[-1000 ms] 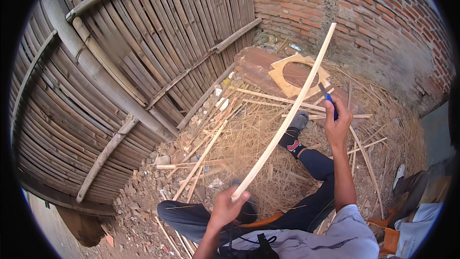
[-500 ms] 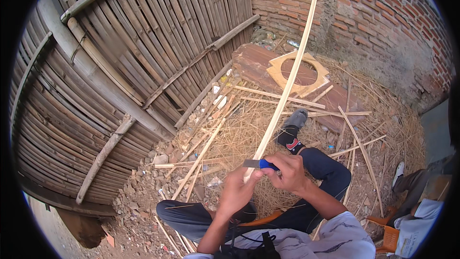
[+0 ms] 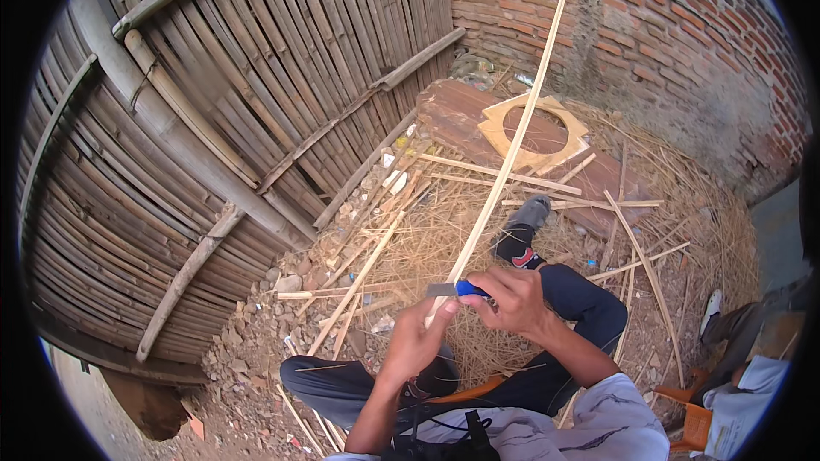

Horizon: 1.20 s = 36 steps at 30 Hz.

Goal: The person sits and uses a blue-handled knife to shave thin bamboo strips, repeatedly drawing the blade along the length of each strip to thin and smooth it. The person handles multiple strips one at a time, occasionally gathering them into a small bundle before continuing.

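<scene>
A long pale bamboo strip (image 3: 498, 192) slants up and away from my lap toward the brick wall. My left hand (image 3: 416, 337) is closed round its near end, thumb along the strip. In my right hand (image 3: 512, 297) is a knife (image 3: 444, 289) with a blue handle and a short, wide grey blade. The blade lies across the strip just beyond my left thumb, and both hands are close together. My right fingers wrap the handle and hide part of it.
Shavings and loose bamboo strips (image 3: 653, 282) litter the ground round my legs. Beyond lies a brown board (image 3: 448, 115) with a pale wooden frame (image 3: 559, 152) that has a round hole. A bamboo fence (image 3: 282, 77) stands left, a brick wall (image 3: 666, 43) behind. Another person (image 3: 752, 384) sits at right.
The bamboo strip has been drawn back toward me, its far end now lower. My left hand has shifted slightly left and down with it; the knife has moved slightly left.
</scene>
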{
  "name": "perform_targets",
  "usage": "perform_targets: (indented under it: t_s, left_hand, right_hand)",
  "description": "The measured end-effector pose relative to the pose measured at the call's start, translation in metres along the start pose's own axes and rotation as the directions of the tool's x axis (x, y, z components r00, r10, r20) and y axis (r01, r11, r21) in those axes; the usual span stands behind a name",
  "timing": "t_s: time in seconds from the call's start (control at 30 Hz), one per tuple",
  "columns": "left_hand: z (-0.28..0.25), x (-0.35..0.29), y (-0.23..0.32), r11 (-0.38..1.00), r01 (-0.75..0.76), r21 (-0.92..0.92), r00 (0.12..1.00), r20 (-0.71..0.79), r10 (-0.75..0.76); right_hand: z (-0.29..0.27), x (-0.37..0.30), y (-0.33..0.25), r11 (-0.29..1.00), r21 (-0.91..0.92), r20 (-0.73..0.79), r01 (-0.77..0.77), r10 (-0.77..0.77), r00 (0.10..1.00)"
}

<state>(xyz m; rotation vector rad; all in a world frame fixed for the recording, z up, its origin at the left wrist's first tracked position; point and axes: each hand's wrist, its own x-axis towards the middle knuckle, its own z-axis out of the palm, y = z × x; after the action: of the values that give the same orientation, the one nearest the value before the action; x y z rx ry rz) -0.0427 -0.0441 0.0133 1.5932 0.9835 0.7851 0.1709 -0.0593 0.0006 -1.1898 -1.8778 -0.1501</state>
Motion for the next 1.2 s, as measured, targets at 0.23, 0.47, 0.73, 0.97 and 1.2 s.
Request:
perform_targets:
  t_s: [0.23,0.47,0.73,0.97,1.2]
  left_hand:
    - [-0.029,-0.048,-0.035,0.986,0.140,0.086,0.987,0.068,-0.146]
    - [-0.038,-0.051,-0.056,0.985,0.102,0.142,0.993,0.046,-0.109]
    - [-0.008,-0.010,-0.021,0.980,0.023,-0.200,0.999,0.049,-0.013]
    - [0.003,-0.003,-0.008,0.997,-0.044,0.065,0.996,-0.078,0.049]
    - [-0.008,-0.005,-0.015,0.996,0.004,0.090,0.997,-0.074,0.003]
  right_hand:
    - [-0.047,0.033,0.092,0.878,-0.091,-0.418,-0.470,0.395,0.818]
    - [-0.038,0.022,0.049,0.957,0.020,-0.239,-0.289,0.286,0.928]
    - [0.010,-0.004,-0.012,0.977,0.169,-0.014,-0.130,0.134,0.991]
    - [0.011,0.002,-0.011,0.988,0.116,-0.011,-0.100,0.102,0.995]
    - [0.013,0.003,-0.003,0.999,0.017,0.033,-0.040,0.040,0.999]
